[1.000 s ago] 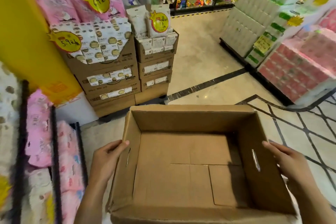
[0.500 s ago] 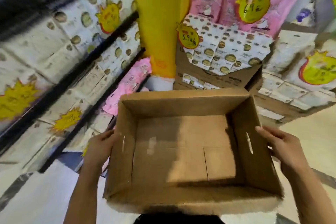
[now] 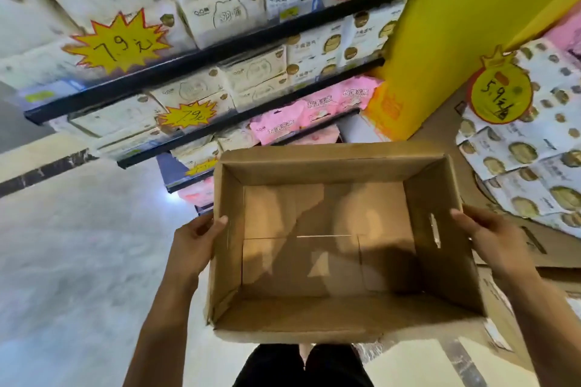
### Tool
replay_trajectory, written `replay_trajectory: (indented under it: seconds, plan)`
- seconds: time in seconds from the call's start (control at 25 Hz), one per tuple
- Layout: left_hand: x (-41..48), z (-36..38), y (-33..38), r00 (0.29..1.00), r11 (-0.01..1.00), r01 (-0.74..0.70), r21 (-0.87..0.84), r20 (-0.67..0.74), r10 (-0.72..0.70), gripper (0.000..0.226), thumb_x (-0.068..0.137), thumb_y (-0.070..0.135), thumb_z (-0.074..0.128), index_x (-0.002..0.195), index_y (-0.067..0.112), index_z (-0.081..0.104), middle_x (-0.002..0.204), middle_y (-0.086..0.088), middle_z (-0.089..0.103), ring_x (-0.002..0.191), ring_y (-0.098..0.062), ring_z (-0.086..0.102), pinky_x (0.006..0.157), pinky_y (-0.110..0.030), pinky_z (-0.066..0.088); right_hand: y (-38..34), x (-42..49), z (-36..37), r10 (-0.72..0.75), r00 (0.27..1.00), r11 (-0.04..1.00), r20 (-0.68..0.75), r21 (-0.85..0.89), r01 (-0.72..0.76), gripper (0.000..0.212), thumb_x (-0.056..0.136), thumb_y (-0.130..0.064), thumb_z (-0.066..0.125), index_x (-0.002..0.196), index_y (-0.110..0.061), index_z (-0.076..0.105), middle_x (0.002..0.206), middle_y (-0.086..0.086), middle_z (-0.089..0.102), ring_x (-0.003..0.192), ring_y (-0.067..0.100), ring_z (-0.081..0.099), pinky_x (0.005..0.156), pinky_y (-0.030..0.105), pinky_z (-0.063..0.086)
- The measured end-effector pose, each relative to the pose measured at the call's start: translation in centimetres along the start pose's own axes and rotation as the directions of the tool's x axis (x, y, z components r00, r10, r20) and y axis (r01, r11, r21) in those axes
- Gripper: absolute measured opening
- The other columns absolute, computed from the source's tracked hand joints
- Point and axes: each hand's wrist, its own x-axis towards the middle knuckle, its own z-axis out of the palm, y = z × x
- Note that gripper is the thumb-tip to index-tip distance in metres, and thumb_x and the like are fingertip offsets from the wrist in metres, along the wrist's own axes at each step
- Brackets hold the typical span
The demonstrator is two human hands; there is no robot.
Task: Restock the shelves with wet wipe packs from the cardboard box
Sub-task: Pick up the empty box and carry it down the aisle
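Holding a cardboard box at waist height, a person stands facing store shelves at the far left. The left hand grips the box's left wall, thumb hooked over the rim and fingers curled against the outside. The right hand clasps the right wall beside its slot handle, thumb on the rim and fingers wrapped round the outer face. The box is open at the top and tilted slightly toward the camera, its bare bottom flaps in view. Beyond its far rim, pink packs lie on the lower shelves, with white packs ranged on the tiers above. A yellow starburst price tag hangs from the shelf front at far left. A yellow pillar rises just right of the shelves, and stacked white cartons with a round yellow price sign fill the far right. Pale polished floor spreads out at near left. The person's dark trousers show below the box's near edge.
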Motion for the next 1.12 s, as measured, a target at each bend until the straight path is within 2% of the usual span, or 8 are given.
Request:
replay_trajectory:
  seconds: [0.12,0.32,0.36,0.48,0.56,0.68,0.84,1.12]
  plan:
    - [3.9,1.0,-3.3,0.994,0.995,0.103,-0.016,-0.019,-0.104,0.048,0.086,0.042,0.073,0.128,0.017,0.067,0.121,-0.004,0.07,0.109,-0.032,0.066,0.098,-0.056,0.052,0.7,5.1,4.4,-0.026,0.999,0.993,0.035,-0.114,0.03,0.065,0.086,-0.056,0.07,0.137,-0.019,0.061,0.129,0.003,0.069,0.116,0.026,0.065,0.105,0.052,0.05]
    - [10.3,2.5,-8.4,0.97,0.97,0.242,0.014,-0.044,-0.241,0.046,0.081,0.025,0.081,0.124,0.018,0.066,0.116,-0.007,0.072,0.099,-0.034,0.07,0.09,-0.056,0.056,3.2,12.2,10.4,0.044,0.994,0.98,0.101,-0.2,-0.023,0.041,0.088,-0.054,0.07,0.122,-0.031,0.071,0.109,-0.006,0.073,0.105,0.023,0.068,0.099,0.049,0.054]
    - [11.6,2.8,-9.9,0.962,0.962,0.273,0.02,-0.038,-0.272,0.051,0.077,0.024,0.082,0.124,0.017,0.065,0.116,-0.007,0.072,0.099,-0.034,0.07,0.088,-0.054,0.057,4.2,13.6,11.7,0.039,0.993,0.971,0.113,-0.239,-0.011,0.034,0.089,-0.055,0.069,0.115,-0.033,0.073,0.102,-0.007,0.074,0.097,0.021,0.069,0.092,0.045,0.056]
    - [16.4,5.2,-16.4,0.928,0.928,0.372,0.017,-0.02,-0.371,0.063,0.067,0.03,0.084,0.125,0.017,0.061,0.118,-0.008,0.071,0.103,-0.034,0.068,0.089,-0.055,0.056,8.2,19.0,17.7,0.013,0.982,0.945,0.186,-0.324,0.049,0.023,0.099,-0.027,0.063,0.096,-0.004,0.067,0.072,-0.002,0.064,0.062,0.012,0.06,0.057,0.026,0.048]
    - [20.1,7.7,-21.9,0.913,0.913,0.406,0.027,-0.045,-0.405,0.075,0.059,0.039,0.079,0.127,0.016,0.06,0.119,-0.008,0.07,0.097,-0.031,0.07,0.081,-0.048,0.059,12.6,23.8,22.7,0.042,0.972,0.915,0.232,-0.4,0.056,0.016,0.101,-0.019,0.059,0.095,-0.006,0.067,0.069,-0.004,0.062,0.058,0.006,0.06,0.051,0.021,0.044]
    - [25.9,11.3,-29.5,0.906,0.906,0.416,0.081,-0.125,-0.404,0.056,0.081,0.022,0.075,0.132,0.011,0.056,0.123,-0.01,0.068,0.09,-0.026,0.069,0.066,-0.033,0.054,19.3,31.0,30.2,0.062,0.954,0.902,0.294,-0.425,0.073,0.034,0.101,-0.021,0.057,0.069,-0.029,0.061,0.05,-0.012,0.057,0.052,0.002,0.059,0.051,0.023,0.04]
    - [34.4,15.1,-39.4,0.876,0.883,0.452,0.129,-0.254,-0.411,0.042,0.095,0.018,0.062,0.136,0.011,0.053,0.127,-0.013,0.065,0.1,-0.032,0.065,0.075,-0.039,0.054,25.4,40.3,39.5,-0.009,0.925,0.87,0.379,-0.453,0.194,0.013,0.1,-0.039,0.055,0.103,-0.035,0.066,0.086,-0.002,0.072,0.077,0.019,0.069,0.066,0.033,0.052]
    - [43.4,17.4,-45.3,0.9,0.897,0.398,0.192,-0.273,-0.341,0.047,0.096,0.027,0.063,0.139,0.01,0.051,0.129,-0.009,0.065,0.099,-0.03,0.067,0.071,-0.032,0.052,29.1,50.2,47.9,-0.052,0.898,0.856,0.436,-0.443,0.265,0.038,0.104,-0.029,0.053,0.134,-0.007,0.061,0.12,0.01,0.066,0.106,0.029,0.063,0.088,0.037,0.047]
